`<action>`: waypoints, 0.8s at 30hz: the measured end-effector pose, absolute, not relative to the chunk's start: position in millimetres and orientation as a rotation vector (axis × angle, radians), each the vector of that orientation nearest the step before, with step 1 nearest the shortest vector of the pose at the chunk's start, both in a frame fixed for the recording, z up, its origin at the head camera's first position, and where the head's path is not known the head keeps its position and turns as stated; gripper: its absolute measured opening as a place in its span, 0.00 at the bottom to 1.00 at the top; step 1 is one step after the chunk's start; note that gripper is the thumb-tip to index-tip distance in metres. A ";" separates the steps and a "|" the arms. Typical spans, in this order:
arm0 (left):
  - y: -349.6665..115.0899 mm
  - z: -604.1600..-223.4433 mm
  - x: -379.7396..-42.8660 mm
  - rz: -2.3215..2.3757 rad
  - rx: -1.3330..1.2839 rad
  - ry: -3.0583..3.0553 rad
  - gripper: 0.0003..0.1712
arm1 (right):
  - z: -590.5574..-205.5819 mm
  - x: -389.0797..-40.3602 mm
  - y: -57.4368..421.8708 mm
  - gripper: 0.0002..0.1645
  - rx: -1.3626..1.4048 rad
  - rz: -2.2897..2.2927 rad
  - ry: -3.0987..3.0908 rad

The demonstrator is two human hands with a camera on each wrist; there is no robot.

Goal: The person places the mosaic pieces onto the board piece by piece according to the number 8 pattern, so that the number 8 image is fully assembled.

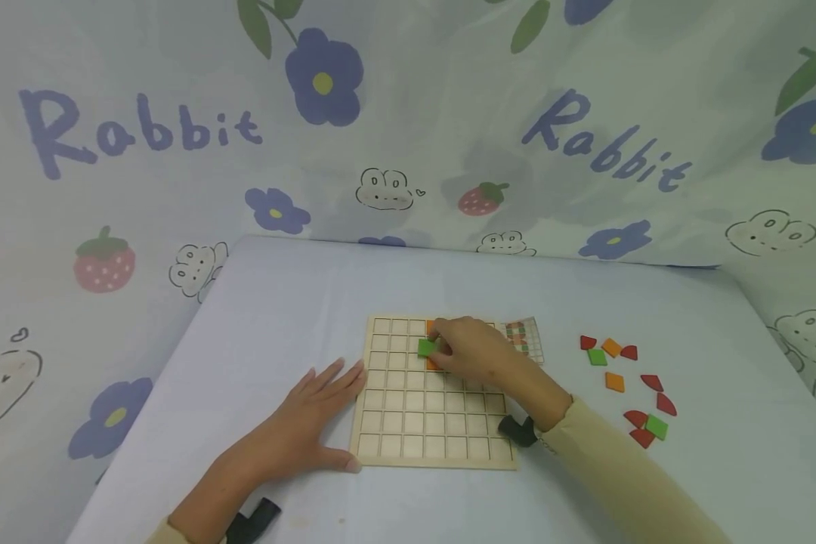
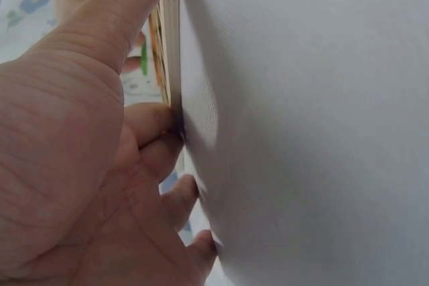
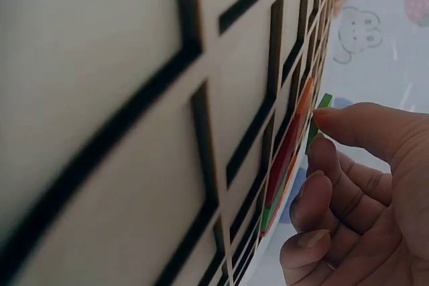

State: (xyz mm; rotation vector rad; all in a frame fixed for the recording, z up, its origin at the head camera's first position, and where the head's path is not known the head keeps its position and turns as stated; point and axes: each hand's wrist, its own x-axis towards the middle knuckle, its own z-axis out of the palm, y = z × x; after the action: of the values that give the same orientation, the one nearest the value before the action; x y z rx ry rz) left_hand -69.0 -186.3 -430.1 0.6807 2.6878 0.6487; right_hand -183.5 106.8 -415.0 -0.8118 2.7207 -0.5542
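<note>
A wooden grid board (image 1: 413,423) lies flat in the middle of the table. My right hand (image 1: 479,351) pinches a green square tile (image 1: 425,347) between thumb and fingertips above the upper part of the grid. In the right wrist view the green tile (image 3: 324,108) stands tilted at the board's surface. Orange tile (image 1: 433,364) parts show beside the fingers, and a red piece (image 3: 285,162) sits in the grid; the hand hides others. With fingers spread, my left hand (image 1: 306,427) touches the board's left edge, its thumb at the lower left corner.
A printed pattern card (image 1: 533,340) lies at the board's upper right, partly behind the right hand. Loose tiles are scattered to the right: red quarter-round pieces (image 1: 666,404), orange squares (image 1: 615,381) and green squares (image 1: 656,427). A patterned cloth (image 1: 408,136) hangs behind the table.
</note>
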 end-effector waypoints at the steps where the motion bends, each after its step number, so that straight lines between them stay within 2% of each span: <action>1: -186.3 -430.1 -69.1 0.648 0.681 2.688 0.70 | -416.1 -184.8 104.6 0.17 -0.817 -0.542 2.727; 9: -186.2 -430.5 -69.1 0.637 0.663 2.693 0.70 | -419.4 -193.0 93.3 0.11 -0.850 -0.526 2.738; 24: -186.0 -432.1 -70.0 0.623 0.663 2.694 0.70 | -421.4 -193.8 94.0 0.15 -0.848 -0.601 2.713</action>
State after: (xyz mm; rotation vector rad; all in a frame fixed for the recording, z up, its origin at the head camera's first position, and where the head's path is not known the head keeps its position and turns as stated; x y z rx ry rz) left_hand -70.0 -186.0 -432.1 0.6627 2.6944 0.6230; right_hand -193.8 94.0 -421.4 -0.8478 2.7128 -0.6005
